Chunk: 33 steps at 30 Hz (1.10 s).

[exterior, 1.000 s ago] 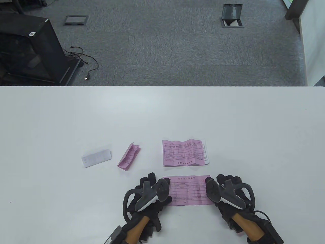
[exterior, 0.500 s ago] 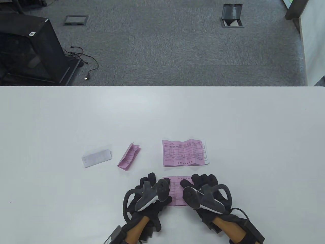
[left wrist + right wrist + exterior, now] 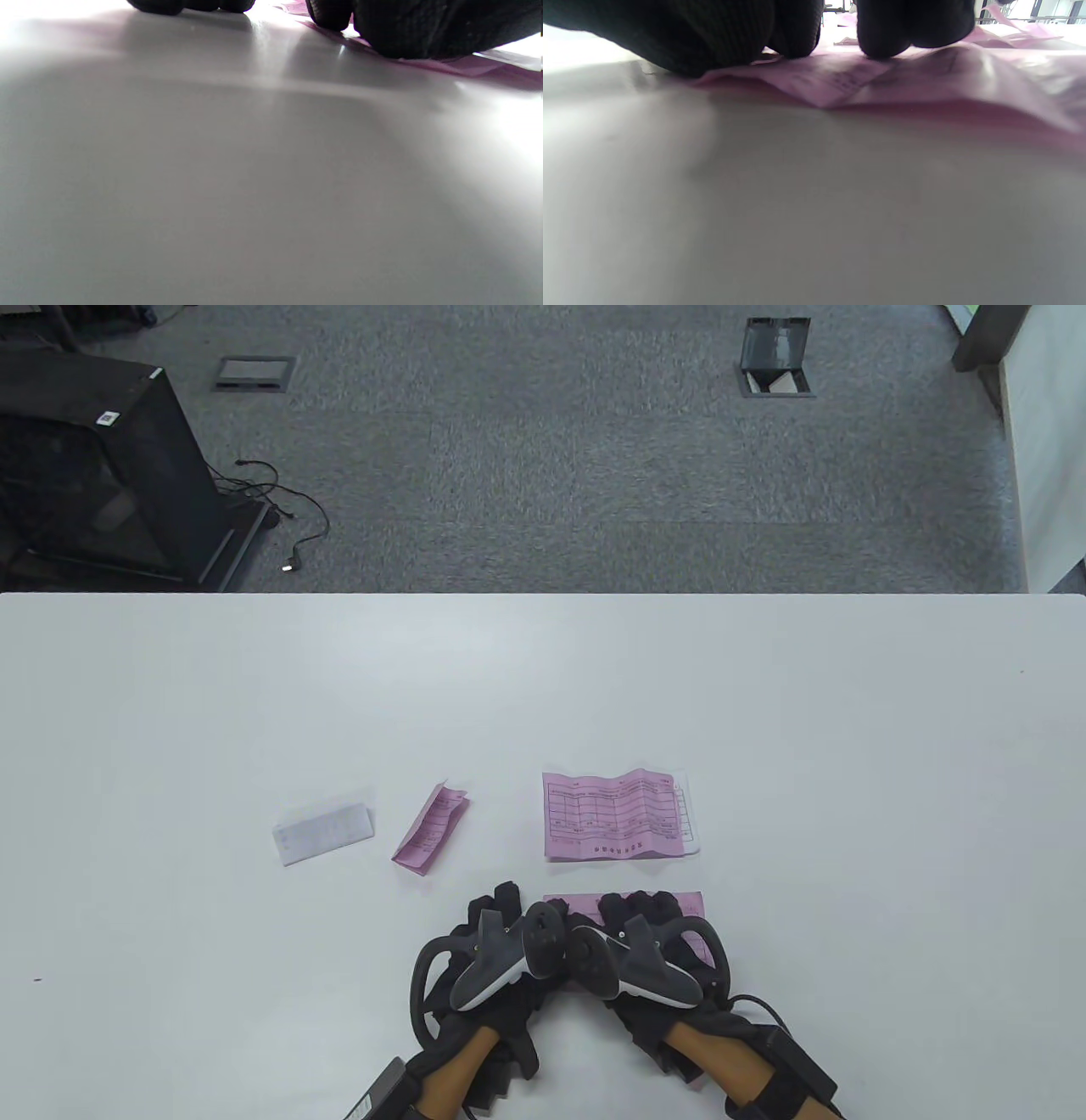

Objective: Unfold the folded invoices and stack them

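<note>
An unfolded pink invoice (image 3: 577, 902) lies near the table's front edge, mostly hidden under both hands. My left hand (image 3: 506, 909) presses on its left end. My right hand (image 3: 646, 909) lies flat across its middle, fingers spread on the paper. In the right wrist view the fingertips (image 3: 882, 34) press on the creased pink sheet (image 3: 925, 80). In the left wrist view the fingers (image 3: 424, 29) rest on the pink paper's edge (image 3: 466, 65). Behind the hands lies a stack: an unfolded pink invoice (image 3: 612, 814) on a white sheet (image 3: 692, 823). A folded pink invoice (image 3: 430, 836) and a folded white invoice (image 3: 323, 833) lie to the left.
The white table (image 3: 764, 712) stretches wide behind and to both sides. Beyond its far edge is grey carpet with a black cabinet (image 3: 93, 466) at the left.
My right hand has slid left along the pink invoice, from its right end to its middle, close to my left hand. The left hand has not moved.
</note>
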Motion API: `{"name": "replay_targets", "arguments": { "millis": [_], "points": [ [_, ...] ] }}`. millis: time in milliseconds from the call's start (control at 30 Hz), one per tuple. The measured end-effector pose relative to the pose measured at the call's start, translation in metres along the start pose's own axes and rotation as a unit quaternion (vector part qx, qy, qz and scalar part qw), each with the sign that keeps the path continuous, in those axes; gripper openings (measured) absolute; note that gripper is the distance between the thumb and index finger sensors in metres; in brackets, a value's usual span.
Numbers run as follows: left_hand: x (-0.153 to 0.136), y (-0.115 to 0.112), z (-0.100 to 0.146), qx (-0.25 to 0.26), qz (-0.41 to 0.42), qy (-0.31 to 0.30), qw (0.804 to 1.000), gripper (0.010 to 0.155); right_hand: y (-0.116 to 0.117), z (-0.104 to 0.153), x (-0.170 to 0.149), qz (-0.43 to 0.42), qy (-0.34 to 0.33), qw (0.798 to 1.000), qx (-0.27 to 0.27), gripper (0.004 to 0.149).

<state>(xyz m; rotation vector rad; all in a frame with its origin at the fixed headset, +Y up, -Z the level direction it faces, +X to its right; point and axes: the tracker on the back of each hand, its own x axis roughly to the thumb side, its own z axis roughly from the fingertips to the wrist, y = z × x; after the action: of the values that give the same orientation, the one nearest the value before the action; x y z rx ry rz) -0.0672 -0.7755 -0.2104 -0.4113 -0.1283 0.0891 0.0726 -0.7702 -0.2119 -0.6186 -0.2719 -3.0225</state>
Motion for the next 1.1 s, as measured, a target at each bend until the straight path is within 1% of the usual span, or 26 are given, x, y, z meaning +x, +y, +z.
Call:
{"name": "replay_targets", "arguments": {
  "millis": [167, 333, 600, 1100],
  "points": [
    [0.0, 0.0, 0.0, 0.0, -0.001, 0.001, 1.0, 0.072, 0.002, -0.001, -0.001, 0.008, 0.003, 1.0, -0.007, 0.057],
    [0.0, 0.0, 0.0, 0.0, 0.0, 0.001, 1.0, 0.072, 0.001, 0.0, -0.006, 0.019, 0.009, 1.0, -0.003, 0.057],
    [0.0, 0.0, 0.0, -0.001, -0.001, 0.001, 1.0, 0.072, 0.003, 0.007, -0.033, 0.02, 0.036, 0.999, 0.0, 0.057],
    [0.0, -0.001, 0.0, -0.001, -0.001, 0.001, 1.0, 0.072, 0.008, 0.029, -0.086, 0.011, 0.084, 0.996, 0.001, 0.057]
  ]
}}
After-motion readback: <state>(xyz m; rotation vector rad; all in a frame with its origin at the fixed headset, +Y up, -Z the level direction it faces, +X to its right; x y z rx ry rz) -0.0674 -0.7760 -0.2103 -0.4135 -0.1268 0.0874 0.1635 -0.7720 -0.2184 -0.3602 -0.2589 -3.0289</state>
